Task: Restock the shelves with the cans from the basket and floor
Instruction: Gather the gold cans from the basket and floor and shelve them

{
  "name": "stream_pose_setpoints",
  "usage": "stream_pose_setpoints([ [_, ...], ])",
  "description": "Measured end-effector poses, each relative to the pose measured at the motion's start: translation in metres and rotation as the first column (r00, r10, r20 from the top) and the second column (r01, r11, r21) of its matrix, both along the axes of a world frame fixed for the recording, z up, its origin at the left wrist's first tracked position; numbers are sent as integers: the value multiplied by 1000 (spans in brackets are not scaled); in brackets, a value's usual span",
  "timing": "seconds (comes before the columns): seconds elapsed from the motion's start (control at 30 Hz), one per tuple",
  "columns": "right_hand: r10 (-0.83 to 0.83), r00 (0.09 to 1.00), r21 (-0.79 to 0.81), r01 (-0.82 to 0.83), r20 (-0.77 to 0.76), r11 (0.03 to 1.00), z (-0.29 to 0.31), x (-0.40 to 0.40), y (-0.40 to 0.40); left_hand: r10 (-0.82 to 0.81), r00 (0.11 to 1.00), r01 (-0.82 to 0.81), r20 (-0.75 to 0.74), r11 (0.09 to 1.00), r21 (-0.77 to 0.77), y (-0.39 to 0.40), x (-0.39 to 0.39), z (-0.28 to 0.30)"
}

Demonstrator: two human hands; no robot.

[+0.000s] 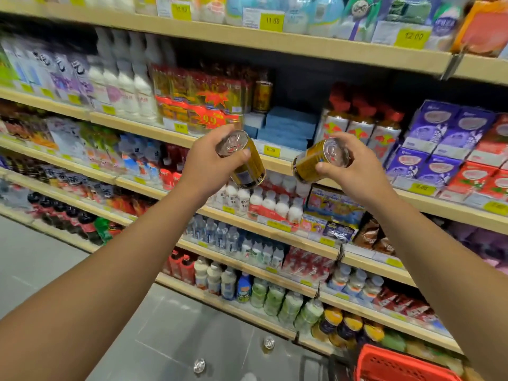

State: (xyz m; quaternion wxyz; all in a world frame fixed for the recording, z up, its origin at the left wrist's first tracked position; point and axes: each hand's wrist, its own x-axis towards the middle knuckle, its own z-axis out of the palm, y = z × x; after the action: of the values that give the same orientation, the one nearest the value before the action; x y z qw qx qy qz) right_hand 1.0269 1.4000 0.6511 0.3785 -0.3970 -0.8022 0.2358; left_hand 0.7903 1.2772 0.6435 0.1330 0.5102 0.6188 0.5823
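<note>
Two gold cans held up before the drinks shelf (277, 160).
Left hand (211, 163) grips one can (247, 163), right hand (354, 166) the other can (310, 160); rigid, smooth, likely weighty, best grasped around the sides.

1. The place is a shop, a drinks aisle in a grocery store.
2. Long wooden shelves (302, 42) carry rows of bottles, cartons and cans.
3. Yellow price tags (271, 21) line the shelf edges (one reads 11.80).
4. A red shopping basket (398, 365) sits on the grey floor (41, 259).
</note>
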Motion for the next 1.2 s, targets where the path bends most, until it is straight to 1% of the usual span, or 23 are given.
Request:
stream_pose_setpoints([
  [0.17,-17,994,11,18,-111,1000,8,-53,54,13,1000,-13,-5,999,33,48,-33,11],
  [0.27,-39,992,37,43,-122,998,13,-78,88,2,1000,-2,-11,1000,29,79,-51,16],
  [0.4,-75,991,25,78,-107,997,26,-106,139,31,999,-31,-15,999,15,120,-69,22],
  [0.53,-134,990,-3,134,-34,991,39,-137,187,22,999,-22,29,1000,2,156,-76,21],
  [0.63,-143,989,3,143,41,990,45,-155,215,9,1000,-9,19,1000,0,177,-82,20],
  [0.77,-176,958,51,169,226,984,56,-173,237,-6,1000,6,0,1000,6,198,-92,20],
  [0.83,-174,946,63,163,275,985,60,-178,241,-14,1000,14,-7,1000,6,205,-96,21],
  [0.9,-159,940,40,154,303,987,57,-182,246,-31,1000,31,2,999,24,210,-98,22],
  [0.97,-161,948,-10,170,274,985,48,-186,255,-53,998,52,25,998,34,215,-99,22],
  [1.07,-160,983,-123,170,89,978,35,-190,262,-68,997,68,26,997,26,220,-102,18],
  [1.13,-125,992,-189,119,-20,975,31,-188,265,-81,996,81,24,997,18,223,-104,16],
  [1.2,-63,996,-232,48,-59,972,28,-183,263,-88,996,88,30,996,11,225,-105,14],
])
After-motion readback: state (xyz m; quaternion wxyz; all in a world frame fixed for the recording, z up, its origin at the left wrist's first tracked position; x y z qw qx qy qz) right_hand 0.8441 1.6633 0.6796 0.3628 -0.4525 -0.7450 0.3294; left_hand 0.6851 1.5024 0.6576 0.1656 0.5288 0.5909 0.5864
